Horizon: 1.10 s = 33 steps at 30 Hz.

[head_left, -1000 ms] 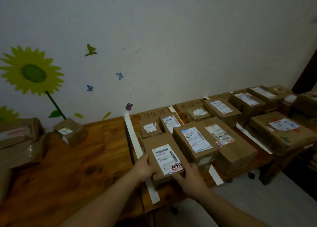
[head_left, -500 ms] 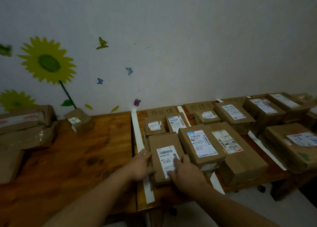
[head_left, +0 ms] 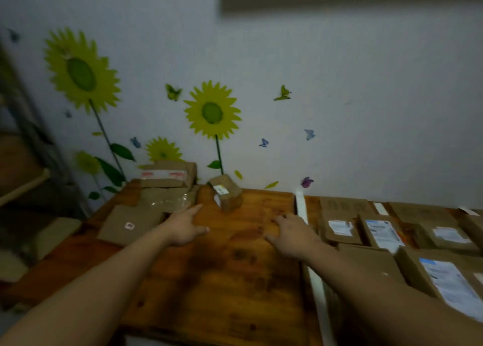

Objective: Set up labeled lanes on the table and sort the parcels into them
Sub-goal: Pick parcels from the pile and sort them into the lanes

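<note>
Unsorted parcels (head_left: pixel 156 188) are piled just up-left of the left hand (head_left: pixel 184 226), which is spread flat, empty, index pointing at them. A small box (head_left: pixel 226 192) sits ahead between both hands, probably grabbed next, left hand nearer. Right hand (head_left: pixel 292 234) is loosely spread, empty, beside the tape strip (head_left: pixel 302 207); filled lanes (head_left: pixel 392 230) lie right.

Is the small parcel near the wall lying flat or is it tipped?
Tipped. The small parcel rests on an edge on the wooden table, its labelled face slanted, unlike the flat parcel left of it.
</note>
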Tool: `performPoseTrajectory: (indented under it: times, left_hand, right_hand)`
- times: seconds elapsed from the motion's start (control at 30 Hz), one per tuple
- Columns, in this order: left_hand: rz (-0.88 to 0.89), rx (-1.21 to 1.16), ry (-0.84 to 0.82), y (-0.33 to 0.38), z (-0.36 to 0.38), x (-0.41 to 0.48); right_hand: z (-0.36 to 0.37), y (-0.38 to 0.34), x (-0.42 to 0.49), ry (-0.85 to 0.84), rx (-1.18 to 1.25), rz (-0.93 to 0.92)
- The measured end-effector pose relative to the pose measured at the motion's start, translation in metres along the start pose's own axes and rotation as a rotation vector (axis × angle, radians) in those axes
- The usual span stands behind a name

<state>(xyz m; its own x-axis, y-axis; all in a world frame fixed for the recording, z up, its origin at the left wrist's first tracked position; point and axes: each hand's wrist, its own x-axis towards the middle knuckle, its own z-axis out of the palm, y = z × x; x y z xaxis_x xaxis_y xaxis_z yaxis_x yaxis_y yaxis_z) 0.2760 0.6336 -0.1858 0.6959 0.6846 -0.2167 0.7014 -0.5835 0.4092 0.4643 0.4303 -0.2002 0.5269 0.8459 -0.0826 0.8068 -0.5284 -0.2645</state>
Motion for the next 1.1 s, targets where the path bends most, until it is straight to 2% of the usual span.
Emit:
performPoseTrajectory:
  times: [0.2, 0.37, 0.6, 0.73, 0.87, 0.93, 1.0, 1.1]
  left_hand:
    - [-0.043, -0.074, 0.026, -0.089, -0.061, 0.021]
    - [-0.04, -0.216, -0.002, -0.124, -0.088, 0.054]
    - [-0.066, -0.457, -0.099, -0.11, -0.068, 0.145]
    - [-0.06, -0.412, -0.135, -0.094, -0.039, 0.211]
    - [-0.029, -0.376, -0.174, -0.081, -0.008, 0.273]
    - [-0.022, -0.456, -0.216, -0.075, 0.007, 0.298]
    - [-0.033, -0.542, -0.255, -0.07, 0.02, 0.318]
    - [-0.074, -0.552, -0.291, -0.068, 0.04, 0.338]
  right_hand:
    - [0.005, -0.088, 0.08, -0.014, 0.01, 0.042]
    - [0.011, -0.121, 0.125, -0.059, 0.036, 0.095]
    - [0.031, -0.103, 0.204, -0.102, 0.045, 0.149]
    - [0.054, -0.086, 0.267, -0.144, 0.076, 0.177]
    - [0.085, -0.073, 0.322, -0.116, 0.182, 0.169]
    - [0.102, -0.065, 0.344, -0.179, 0.201, 0.145]
    - [0.12, -0.055, 0.363, -0.272, 0.112, 0.147]
    - [0.14, -0.042, 0.381, -0.317, 0.035, 0.171]
